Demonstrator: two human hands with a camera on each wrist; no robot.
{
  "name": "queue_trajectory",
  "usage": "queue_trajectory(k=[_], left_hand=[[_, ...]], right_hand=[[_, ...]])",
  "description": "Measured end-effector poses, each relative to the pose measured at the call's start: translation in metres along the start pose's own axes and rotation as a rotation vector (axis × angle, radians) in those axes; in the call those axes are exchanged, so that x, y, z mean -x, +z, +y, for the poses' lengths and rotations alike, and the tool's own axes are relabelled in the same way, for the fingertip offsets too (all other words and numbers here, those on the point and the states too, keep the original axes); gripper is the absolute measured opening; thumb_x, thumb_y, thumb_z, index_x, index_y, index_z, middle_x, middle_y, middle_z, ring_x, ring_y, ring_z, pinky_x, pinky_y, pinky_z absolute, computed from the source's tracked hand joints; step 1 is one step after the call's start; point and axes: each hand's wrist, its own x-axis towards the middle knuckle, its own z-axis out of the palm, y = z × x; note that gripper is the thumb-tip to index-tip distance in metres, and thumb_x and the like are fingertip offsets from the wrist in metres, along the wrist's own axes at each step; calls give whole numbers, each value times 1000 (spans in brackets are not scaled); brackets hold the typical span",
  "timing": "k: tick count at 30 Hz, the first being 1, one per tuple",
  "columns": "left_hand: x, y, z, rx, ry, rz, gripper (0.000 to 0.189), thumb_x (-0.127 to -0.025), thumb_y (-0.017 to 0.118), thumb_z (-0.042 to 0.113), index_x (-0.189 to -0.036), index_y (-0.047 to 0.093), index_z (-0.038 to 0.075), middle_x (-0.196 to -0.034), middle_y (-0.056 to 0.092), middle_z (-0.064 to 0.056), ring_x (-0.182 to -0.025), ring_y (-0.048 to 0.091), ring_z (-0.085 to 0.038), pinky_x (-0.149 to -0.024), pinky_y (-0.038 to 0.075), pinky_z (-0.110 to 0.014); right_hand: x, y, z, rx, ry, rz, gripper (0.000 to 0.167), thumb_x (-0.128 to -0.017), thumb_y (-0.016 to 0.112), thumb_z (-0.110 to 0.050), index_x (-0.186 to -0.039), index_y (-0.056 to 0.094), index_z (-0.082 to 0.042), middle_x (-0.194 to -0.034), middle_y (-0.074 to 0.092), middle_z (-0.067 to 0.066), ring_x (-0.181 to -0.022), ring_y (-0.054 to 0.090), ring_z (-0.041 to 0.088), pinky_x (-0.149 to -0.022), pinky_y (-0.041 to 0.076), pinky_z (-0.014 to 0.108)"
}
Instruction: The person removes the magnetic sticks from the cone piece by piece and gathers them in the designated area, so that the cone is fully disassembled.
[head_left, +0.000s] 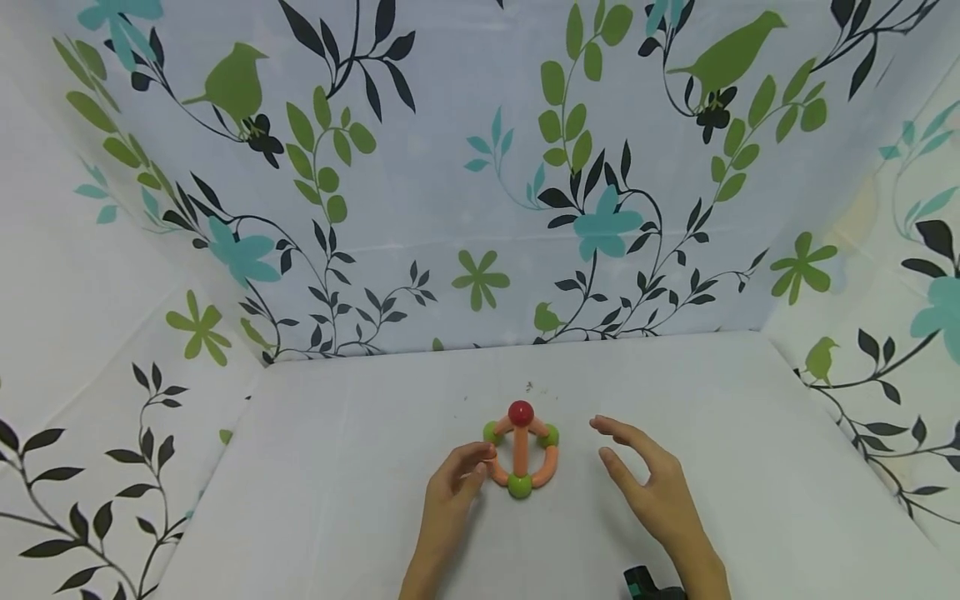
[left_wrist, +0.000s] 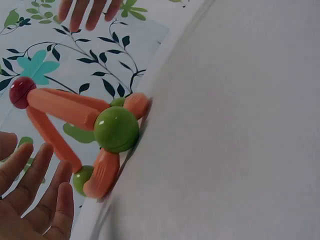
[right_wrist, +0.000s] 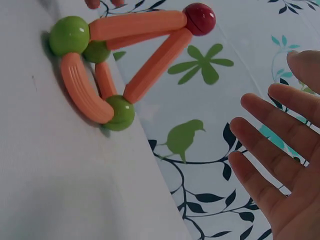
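Note:
A toy pyramid [head_left: 521, 454] of orange sticks and balls stands on the white table. Its red ball [right_wrist: 201, 19] forms the peak, and green balls [left_wrist: 116, 129] mark the base corners, joined by curved orange pieces [right_wrist: 84, 87]. My left hand [head_left: 454, 492] is just left of the pyramid, its fingers loosely bent and the fingertips overlapping the base's left side in the head view. In the left wrist view, a gap shows between those fingers and the toy. Off to the right, my right hand [head_left: 651, 483] is held apart from the toy, thumb and fingers spread, holding nothing.
A white tabletop [head_left: 360, 467] lies under the toy. Behind it rises a cloth [head_left: 420, 192] printed with birds, leaves and flowers, which also covers both sides. By my right wrist, a black device [head_left: 648, 585] shows at the bottom edge.

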Motion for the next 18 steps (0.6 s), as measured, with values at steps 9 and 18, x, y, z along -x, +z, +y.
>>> queue_trajectory(k=[9,18], left_hand=[[-9,27,-2,31,39,14,31,-101,66,15,-132,66,16,-128,73,-4,-120,67,-22,-101,53,-25],[-15,40,-9,-52,66,-41,39,-94,77,19,-132,67,20,-117,74,-2,-99,69,-10,-82,56,-21]], right_hand=[[-18,22,-17,-28,-22,-31,44,-98,73,-15,-140,64,-25,-135,72,-6,-128,64,9,-104,49,17],[-35,39,-19,-90,-48,-86,45,-97,74,-16,-140,64,-21,-138,70,-6,-127,65,18,-104,56,41]])
